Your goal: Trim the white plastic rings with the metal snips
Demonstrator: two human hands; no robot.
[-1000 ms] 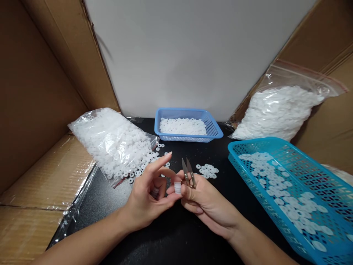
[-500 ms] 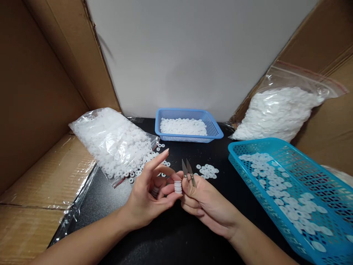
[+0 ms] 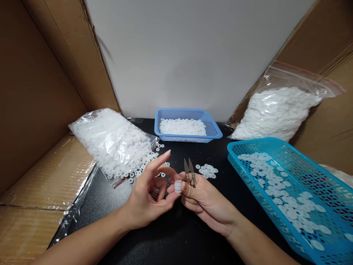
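Between the thumb and fingertips of my left hand (image 3: 150,193) is a short stack of white plastic rings (image 3: 178,186). More rings (image 3: 154,192) are tucked in the curled fingers of the same hand, partly hidden; its index finger points up and away. My right hand (image 3: 205,200) holds a small pair of thread snips (image 3: 190,173), blades upward and apart. Its thumb and fingertips meet the right side of the ring stack. Just beyond the right hand, a small pile of white rings (image 3: 208,171) lies on the black table (image 3: 165,239).
A plastic bag of white rings (image 3: 110,140) lies at left, with loose rings spilling out. A blue basket (image 3: 189,138) of small white pieces stands at the back. At right are a turquoise basket (image 3: 253,187) holding white discs and a full zip bag (image 3: 275,110).
The snips and my right fingers have shifted slightly to the right. My left hand still pinches the ring stack, with its index finger a little further right.
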